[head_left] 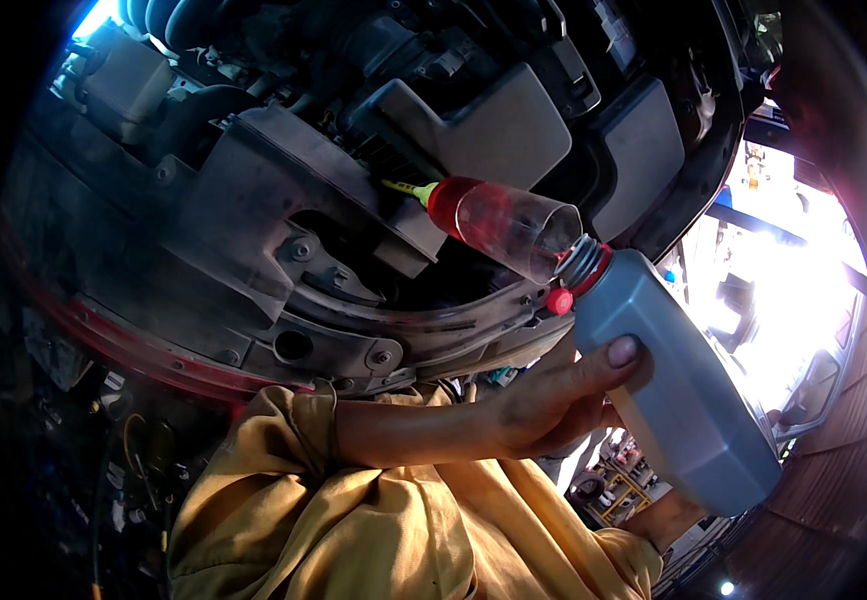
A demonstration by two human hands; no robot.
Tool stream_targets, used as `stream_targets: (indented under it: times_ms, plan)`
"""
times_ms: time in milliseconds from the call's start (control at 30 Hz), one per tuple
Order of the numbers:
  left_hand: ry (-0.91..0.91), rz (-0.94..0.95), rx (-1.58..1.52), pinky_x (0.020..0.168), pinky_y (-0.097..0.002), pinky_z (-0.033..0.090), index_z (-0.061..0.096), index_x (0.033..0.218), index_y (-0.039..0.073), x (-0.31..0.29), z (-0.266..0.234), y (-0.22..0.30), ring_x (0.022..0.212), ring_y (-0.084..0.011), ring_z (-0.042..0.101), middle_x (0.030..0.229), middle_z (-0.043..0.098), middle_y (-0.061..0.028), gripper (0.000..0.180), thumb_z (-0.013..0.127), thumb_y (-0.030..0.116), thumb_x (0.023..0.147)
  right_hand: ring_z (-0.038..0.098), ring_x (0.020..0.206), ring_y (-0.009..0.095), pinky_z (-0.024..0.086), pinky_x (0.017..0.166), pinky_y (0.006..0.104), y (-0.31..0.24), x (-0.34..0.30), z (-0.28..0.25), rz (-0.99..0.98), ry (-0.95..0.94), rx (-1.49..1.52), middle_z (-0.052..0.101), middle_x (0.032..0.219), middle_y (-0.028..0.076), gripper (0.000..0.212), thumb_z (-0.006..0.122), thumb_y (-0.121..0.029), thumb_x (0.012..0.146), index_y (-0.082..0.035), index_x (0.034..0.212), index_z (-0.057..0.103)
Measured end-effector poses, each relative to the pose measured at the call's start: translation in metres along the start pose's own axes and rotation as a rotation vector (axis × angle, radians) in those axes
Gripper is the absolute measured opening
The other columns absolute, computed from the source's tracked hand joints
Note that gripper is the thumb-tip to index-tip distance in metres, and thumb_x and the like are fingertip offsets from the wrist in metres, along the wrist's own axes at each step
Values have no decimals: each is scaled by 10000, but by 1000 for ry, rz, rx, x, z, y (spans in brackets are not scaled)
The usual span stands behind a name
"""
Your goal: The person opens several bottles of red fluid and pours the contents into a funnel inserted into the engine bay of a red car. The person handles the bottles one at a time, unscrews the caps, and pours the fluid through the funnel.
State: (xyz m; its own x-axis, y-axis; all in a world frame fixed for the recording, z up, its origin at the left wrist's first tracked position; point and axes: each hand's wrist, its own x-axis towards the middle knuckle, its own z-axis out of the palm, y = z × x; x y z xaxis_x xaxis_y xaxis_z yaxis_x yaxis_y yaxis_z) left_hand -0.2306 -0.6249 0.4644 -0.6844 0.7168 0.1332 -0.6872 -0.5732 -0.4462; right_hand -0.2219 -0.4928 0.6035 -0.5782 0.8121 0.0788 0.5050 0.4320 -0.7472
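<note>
A grey-blue plastic fluid bottle [693,370] is tilted, its threaded mouth at the rim of a clear plastic funnel [523,225] shaped like a cut-off bottle. Red fluid [450,205] has gathered at the funnel's narrow end, where a yellow spout [408,188] points down into the engine bay. My left hand [563,395] grips the bottle's side, thumb on the near face. My right hand [668,518] is at the bottle's base, mostly hidden behind it; what look like its fingertips show at the far edge. A red ring and a small red tab [559,301] are at the bottle's neck.
Grey plastic engine covers [513,130] and dark hoses fill the open engine bay. The car's metal front crossmember [383,355] and red body edge [153,360] run between it and my yellow sleeves [373,520]. Bright glare covers the right side.
</note>
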Motion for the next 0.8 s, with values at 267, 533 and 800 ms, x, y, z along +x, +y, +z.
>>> stream_targets:
  times_ms: [267,533,800]
  plan:
    - [-23,4,3,1038,-446,481,410,1430,71,0,4,2,1263,-256,522,1350,528,-116,676,643,478,944,605,1098,181,509,966,323,0,1,0,-26,8,-10,589,1240,132,435,565,-262,984,-43,1357,515]
    - [-4,-41,-65,1065,-461,447,406,1424,108,-1,9,5,1233,-248,544,1339,539,-93,571,546,464,1001,604,1097,185,510,963,327,1,2,7,-33,15,-3,588,1240,135,445,568,-269,980,-39,1357,513]
    - [17,-55,-26,1064,-474,460,316,1450,87,-1,10,6,1295,-242,508,1382,471,-125,731,617,527,950,604,1096,190,510,961,330,3,6,9,-63,36,-2,587,1241,139,455,571,-276,976,-36,1358,510]
